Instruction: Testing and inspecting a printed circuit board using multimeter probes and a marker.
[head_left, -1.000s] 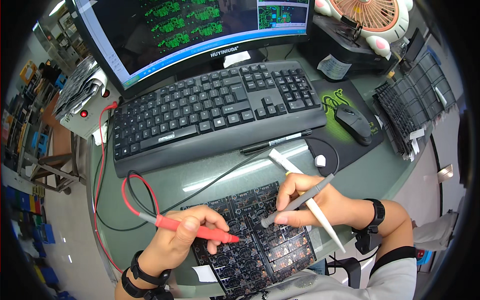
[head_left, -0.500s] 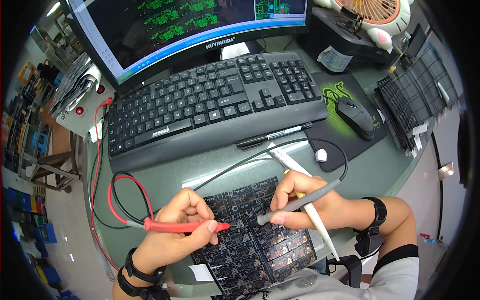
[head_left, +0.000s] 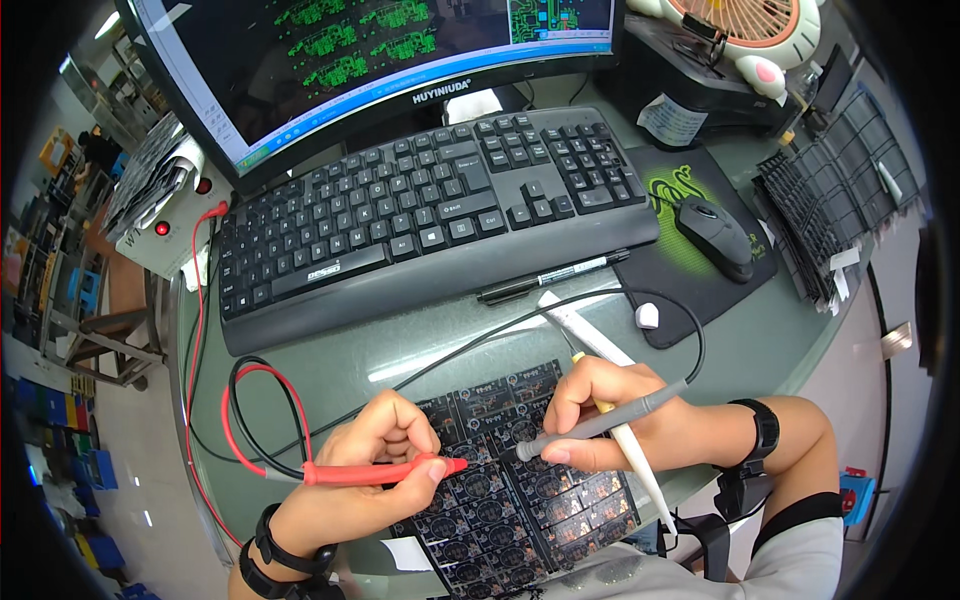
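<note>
A dark panel of several small circuit boards (head_left: 478, 515) lies tilted at the desk's near edge, in front of me. My left hand (head_left: 350, 480) is closed around a red test probe (head_left: 375, 474), its tip pointing right over the panel's middle. From the other side, my right hand (head_left: 645, 402) pinches a dark grey test probe (head_left: 600, 417) aimed left, its tip close to the red one. Whether the tips touch the board I cannot tell. The same right hand also holds a slim cream-coloured tool (head_left: 642, 463) with a thin metal tip.
A black keyboard (head_left: 420, 265) spans the desk below a monitor (head_left: 440, 98). A marker pen (head_left: 555, 277) and a white stick (head_left: 580, 325) lie before it. At right are a mouse (head_left: 712, 235) on its mat and black racks (head_left: 835, 190). Probe leads (head_left: 455, 345) loop across the desk.
Both probes have shifted slightly, and their tips are closer together over the panel. The whole view has moved a little.
</note>
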